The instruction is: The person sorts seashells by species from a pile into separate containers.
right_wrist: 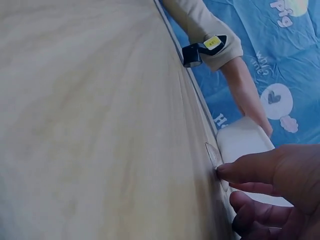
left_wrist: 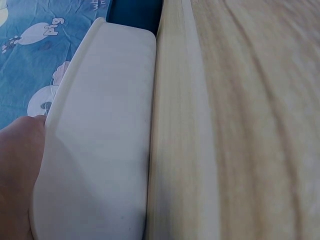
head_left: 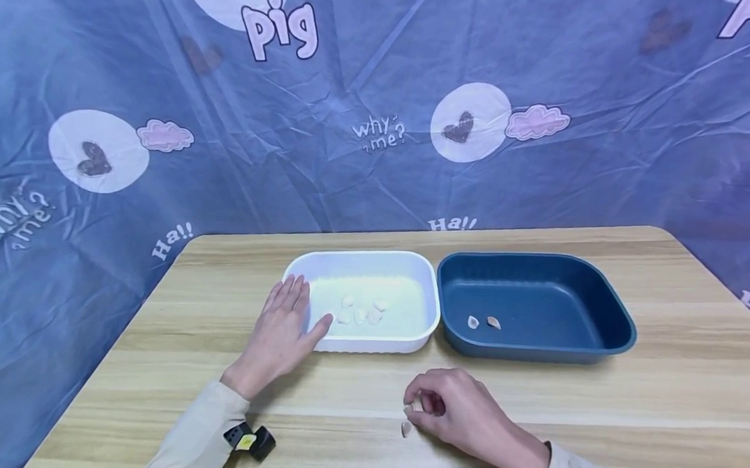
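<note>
My left hand rests on the left end of a white tray, its fingers straight and its thumb along the near rim. Several small pale shells lie inside that tray. Over the table in front of the trays, my right hand pinches a pale shell between thumb and index finger. Another shell lies on the wood just below those fingertips. In the right wrist view, a thin shell shows by the thumb of my right hand, partly hidden.
A dark blue tray stands right beside the white one, with two shells in its near left part. Both sit on a wooden table. Behind hangs a blue printed cloth. A black device is on my left wrist.
</note>
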A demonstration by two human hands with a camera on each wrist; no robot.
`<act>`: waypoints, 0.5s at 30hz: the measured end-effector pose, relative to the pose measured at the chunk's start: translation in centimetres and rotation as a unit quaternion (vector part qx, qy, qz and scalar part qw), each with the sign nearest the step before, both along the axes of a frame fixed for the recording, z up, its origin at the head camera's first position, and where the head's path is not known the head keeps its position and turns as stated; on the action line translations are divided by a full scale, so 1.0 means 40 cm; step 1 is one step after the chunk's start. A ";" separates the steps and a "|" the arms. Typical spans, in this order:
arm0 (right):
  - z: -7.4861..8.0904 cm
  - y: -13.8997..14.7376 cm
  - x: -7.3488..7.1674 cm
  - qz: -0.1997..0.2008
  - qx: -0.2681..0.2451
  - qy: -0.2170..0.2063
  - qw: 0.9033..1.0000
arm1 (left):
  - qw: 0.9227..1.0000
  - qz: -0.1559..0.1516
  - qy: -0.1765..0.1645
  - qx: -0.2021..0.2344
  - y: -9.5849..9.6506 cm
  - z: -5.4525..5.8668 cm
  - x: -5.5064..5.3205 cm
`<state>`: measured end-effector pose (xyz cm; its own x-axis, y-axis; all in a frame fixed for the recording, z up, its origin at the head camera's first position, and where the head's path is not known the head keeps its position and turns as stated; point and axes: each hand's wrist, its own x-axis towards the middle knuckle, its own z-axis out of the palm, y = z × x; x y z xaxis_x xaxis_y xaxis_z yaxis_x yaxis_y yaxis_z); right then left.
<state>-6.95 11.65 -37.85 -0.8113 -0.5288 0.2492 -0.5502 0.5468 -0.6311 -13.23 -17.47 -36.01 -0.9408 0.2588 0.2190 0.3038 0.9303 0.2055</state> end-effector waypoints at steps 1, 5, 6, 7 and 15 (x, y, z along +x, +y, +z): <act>-0.002 0.002 -0.001 0.003 -0.002 0.002 1.000 | 1.000 0.000 0.001 0.000 0.001 0.000 0.000; -0.009 0.010 -0.005 0.013 -0.010 0.006 1.000 | 1.000 0.000 0.002 -0.001 0.002 -0.002 -0.001; -0.010 0.012 -0.006 0.015 -0.013 0.003 1.000 | 1.000 0.000 0.002 -0.001 0.002 -0.003 -0.001; -0.010 0.015 -0.007 0.018 -0.015 -0.002 1.000 | 1.000 0.000 0.002 0.000 0.002 -0.003 -0.001; -0.010 0.020 -0.011 0.009 -0.007 -0.023 1.000 | 1.000 0.000 0.006 -0.003 0.000 -0.005 -0.003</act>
